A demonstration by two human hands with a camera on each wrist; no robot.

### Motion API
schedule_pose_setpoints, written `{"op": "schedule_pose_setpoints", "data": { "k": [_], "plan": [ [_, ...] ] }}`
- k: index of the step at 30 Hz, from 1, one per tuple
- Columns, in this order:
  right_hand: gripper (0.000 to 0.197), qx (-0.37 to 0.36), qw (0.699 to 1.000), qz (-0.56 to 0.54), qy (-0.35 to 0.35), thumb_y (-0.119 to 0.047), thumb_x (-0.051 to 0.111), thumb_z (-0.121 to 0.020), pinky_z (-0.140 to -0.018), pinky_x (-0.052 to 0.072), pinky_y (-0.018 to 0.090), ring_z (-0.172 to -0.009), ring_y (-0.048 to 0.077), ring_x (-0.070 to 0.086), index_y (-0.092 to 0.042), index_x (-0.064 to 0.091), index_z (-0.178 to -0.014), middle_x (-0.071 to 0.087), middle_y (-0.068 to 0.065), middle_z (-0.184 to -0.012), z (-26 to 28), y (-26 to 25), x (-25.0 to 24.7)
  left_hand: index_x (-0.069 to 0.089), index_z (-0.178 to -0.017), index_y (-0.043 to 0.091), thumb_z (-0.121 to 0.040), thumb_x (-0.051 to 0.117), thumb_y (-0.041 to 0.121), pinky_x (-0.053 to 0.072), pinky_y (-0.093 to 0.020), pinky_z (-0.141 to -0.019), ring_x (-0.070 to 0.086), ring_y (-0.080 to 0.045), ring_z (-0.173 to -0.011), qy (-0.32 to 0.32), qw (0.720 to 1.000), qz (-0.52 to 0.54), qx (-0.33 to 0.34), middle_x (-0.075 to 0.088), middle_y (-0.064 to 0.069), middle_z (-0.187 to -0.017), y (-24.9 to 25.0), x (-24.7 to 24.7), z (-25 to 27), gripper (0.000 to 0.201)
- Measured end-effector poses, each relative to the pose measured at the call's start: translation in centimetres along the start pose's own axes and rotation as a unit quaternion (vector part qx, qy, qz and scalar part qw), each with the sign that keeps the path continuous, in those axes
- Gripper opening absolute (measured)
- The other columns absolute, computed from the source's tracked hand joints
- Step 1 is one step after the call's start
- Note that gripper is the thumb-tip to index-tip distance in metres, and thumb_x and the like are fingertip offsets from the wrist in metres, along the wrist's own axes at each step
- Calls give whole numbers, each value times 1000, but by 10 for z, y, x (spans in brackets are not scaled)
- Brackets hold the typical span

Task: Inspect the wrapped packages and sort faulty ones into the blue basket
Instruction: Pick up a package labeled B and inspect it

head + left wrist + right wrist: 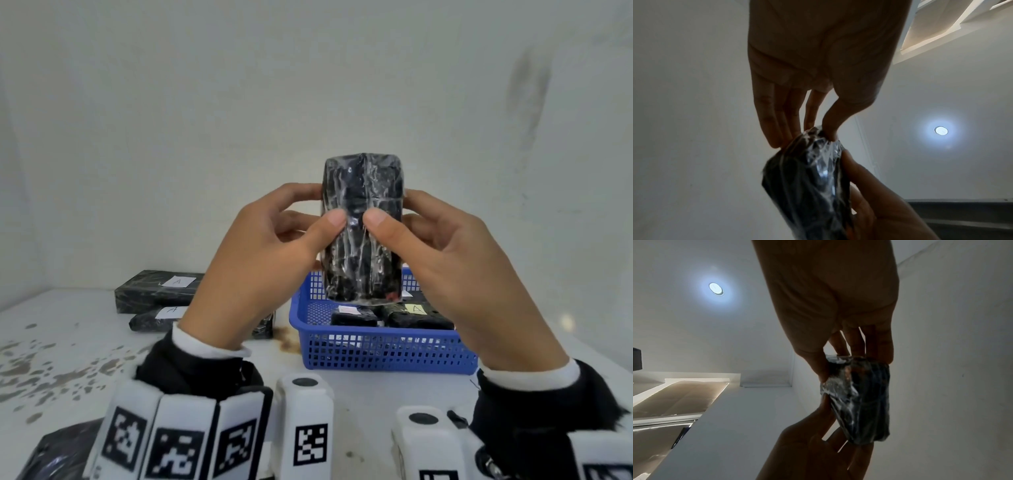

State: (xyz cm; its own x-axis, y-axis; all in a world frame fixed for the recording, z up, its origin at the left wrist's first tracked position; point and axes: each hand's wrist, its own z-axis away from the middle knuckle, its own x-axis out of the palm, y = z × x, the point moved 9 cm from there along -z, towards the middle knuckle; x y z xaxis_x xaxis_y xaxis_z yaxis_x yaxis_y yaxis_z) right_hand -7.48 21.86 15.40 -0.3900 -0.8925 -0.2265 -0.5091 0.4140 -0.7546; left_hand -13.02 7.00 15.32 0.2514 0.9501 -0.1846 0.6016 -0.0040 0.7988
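I hold a black package wrapped in clear film (363, 228) upright in front of me, above the blue basket (380, 346). My left hand (274, 246) pinches its left side, thumb on the front and fingers behind. My right hand (445, 253) pinches the right side the same way. A small red spot shows at the package's lower right corner. In the left wrist view the package (807, 186) sits between thumb and fingers; the right wrist view shows the package (859, 400) likewise. Two black packages with labels (394, 317) lie in the basket.
Two more wrapped black packages marked A (157, 291) lie stacked at the left back of the stained white table (51, 359). Another dark package (58, 455) lies at the near left edge. A white wall stands close behind.
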Motion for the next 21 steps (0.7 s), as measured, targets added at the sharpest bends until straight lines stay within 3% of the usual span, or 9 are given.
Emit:
{"op": "schedule_pose_setpoints", "data": {
  "k": [1, 2, 5, 9, 11, 15, 18, 21],
  "plan": [
    [31, 4, 1000, 0, 3, -41, 64, -89, -53, 48, 9, -65, 2, 71, -31, 68, -118, 79, -5, -89, 0, 0, -1, 65, -104, 36, -82, 67, 39, 55, -25, -72, 71, -9, -75, 0, 1000, -3, -1, 76, 8, -84, 0, 0, 0, 23],
    [31, 9, 1000, 2, 8, -43, 63, -89, -54, 47, 11, -61, 2, 70, -30, 68, -117, 79, -3, -88, 0, 0, -1, 64, -102, 35, -83, 67, 38, 54, -24, -70, 71, -9, -73, 0, 1000, -3, -5, 76, 9, -83, -1, 0, 0, 19],
    [36, 9, 1000, 12, 7, -52, 61, -86, -68, 53, 24, -72, 8, 74, -30, 67, -114, 79, -4, -86, 0, 1, 1, 65, -102, 33, -83, 67, 38, 47, -14, -55, 70, -9, -67, 4, 1000, 5, -13, 76, 8, -85, -2, 0, 0, 20],
    [34, 15, 1000, 8, 6, -52, 59, -87, -54, 44, 12, -49, 2, 64, -28, 64, -112, 78, 0, -83, 0, 0, 1, 65, -106, 36, -79, 70, 39, 57, -31, -71, 73, -15, -74, -1, 1000, -4, -5, 74, 9, -88, -2, 2, 0, 27],
    [32, 15, 1000, 19, 5, -52, 57, -89, -56, 44, 11, -53, 2, 66, -30, 65, -111, 78, -3, -83, 0, -1, 2, 66, -103, 38, -79, 70, 39, 60, -36, -70, 72, -13, -71, 8, 1000, -2, -2, 73, 9, -83, -1, 0, 0, 25],
    [31, -9, 997, 79, 15, -57, 61, -86, -51, 38, 12, -52, 6, 49, -39, 70, -109, 73, -10, -87, 0, -3, -1, 66, -97, 38, -78, 69, 43, 61, -39, -74, 72, -13, -74, 22, 1000, -6, 5, 74, 8, -80, 1, -3, 1, 19],
    [26, 1, 998, 53, 17, -49, 67, -85, -51, 49, 24, -58, 12, 64, -42, 72, -110, 74, -14, -85, 2, -1, -3, 66, -99, 33, -81, 69, 39, 62, -41, -73, 73, -19, -77, 34, 999, -5, 6, 75, 2, -82, 2, -3, 1, 20],
    [24, 25, 1000, 10, 13, -54, 65, -82, -46, 46, 15, -46, 5, 60, -41, 71, -102, 74, -12, -81, 2, 1, -3, 67, -98, 35, -82, 70, 40, 60, -45, -79, 73, -18, -79, 36, 999, -5, 10, 74, 3, -83, 2, -3, 0, 18]
  ]
}}
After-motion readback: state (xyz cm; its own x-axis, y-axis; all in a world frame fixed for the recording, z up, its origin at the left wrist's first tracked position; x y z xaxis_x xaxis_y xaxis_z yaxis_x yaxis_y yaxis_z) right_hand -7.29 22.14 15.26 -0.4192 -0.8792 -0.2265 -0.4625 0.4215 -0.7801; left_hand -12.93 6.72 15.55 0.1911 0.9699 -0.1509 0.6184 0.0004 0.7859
